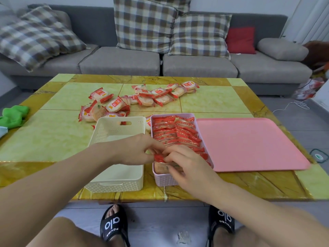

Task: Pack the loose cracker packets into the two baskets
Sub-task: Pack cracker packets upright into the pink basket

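A pink basket point(161, 180) near the table's front edge holds rows of upright red-and-white cracker packets. To its left stands a cream basket point(110, 186), apparently empty. Both hands meet over the pink basket's near end. My left hand point(135, 150) and my right hand point(185, 164) pinch the same cracker packet point(159, 158) at its red edge, just above the last gap in the row. A pile of loose cracker packets point(135, 100) lies scattered across the middle and far part of the table.
A pink tray or lid point(249, 143) lies flat to the right of the pink basket. A green cloth point(14, 116) sits at the table's left edge. A grey sofa point(124, 61) with checked cushions stands behind the table.
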A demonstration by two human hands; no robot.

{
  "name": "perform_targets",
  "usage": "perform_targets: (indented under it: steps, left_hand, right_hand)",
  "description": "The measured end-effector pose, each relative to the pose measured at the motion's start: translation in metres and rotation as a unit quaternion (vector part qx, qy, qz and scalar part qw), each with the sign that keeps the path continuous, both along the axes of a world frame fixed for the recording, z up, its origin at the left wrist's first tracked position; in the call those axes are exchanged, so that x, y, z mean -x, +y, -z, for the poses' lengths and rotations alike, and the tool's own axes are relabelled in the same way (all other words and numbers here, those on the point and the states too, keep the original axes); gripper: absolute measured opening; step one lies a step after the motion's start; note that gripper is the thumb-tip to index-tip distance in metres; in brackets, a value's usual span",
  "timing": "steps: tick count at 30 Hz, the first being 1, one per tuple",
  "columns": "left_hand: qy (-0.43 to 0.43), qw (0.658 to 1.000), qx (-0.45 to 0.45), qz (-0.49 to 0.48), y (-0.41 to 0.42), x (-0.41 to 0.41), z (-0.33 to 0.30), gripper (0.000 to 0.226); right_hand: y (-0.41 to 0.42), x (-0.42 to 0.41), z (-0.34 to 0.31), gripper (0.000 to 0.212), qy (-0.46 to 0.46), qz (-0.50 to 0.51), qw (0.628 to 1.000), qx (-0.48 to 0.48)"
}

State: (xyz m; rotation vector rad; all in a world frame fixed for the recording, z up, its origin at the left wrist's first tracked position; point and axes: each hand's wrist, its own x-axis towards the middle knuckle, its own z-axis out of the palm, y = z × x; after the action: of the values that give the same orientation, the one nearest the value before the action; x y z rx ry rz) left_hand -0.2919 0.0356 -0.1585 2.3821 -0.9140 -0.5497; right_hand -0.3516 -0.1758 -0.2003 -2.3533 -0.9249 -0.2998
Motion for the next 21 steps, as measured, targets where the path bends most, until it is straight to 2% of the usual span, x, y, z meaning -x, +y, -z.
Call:
perform_targets:
  steps: [4,7,10,13,17,21]
  left_hand:
    - [0.022,0.999,-0.018,-0.040,-0.003,-0.001,0.000,0.042]
    - [0.055,0.996,-0.008,-0.073,-0.003,0.002,0.002,0.035]
    - [0.024,0.998,-0.035,-0.050,-0.006,0.007,0.009,0.028]
    - [-0.005,0.999,-0.011,-0.053,-0.006,0.008,0.013,0.026]
    - [-0.008,0.999,0.008,-0.044,-0.004,0.005,0.008,0.017]
    - [-0.019,0.998,0.026,-0.052,-0.005,0.003,0.003,0.022]
  right_hand:
    - [-0.005,0.005,0.003,0.019,-0.023,0.010,0.999,0.036]
    - [-0.005,0.014,0.008,0.024,0.004,0.029,0.999,0.042]
    - [-0.006,0.016,0.010,0.031,0.041,0.033,0.998,0.037]
    - [-0.009,0.014,0.009,0.043,0.078,0.058,0.995,0.024]
    - [-0.006,0.017,0.021,0.055,0.019,0.090,0.991,0.097]
    - [-0.009,0.018,0.029,0.051,0.029,0.086,0.992,0.085]
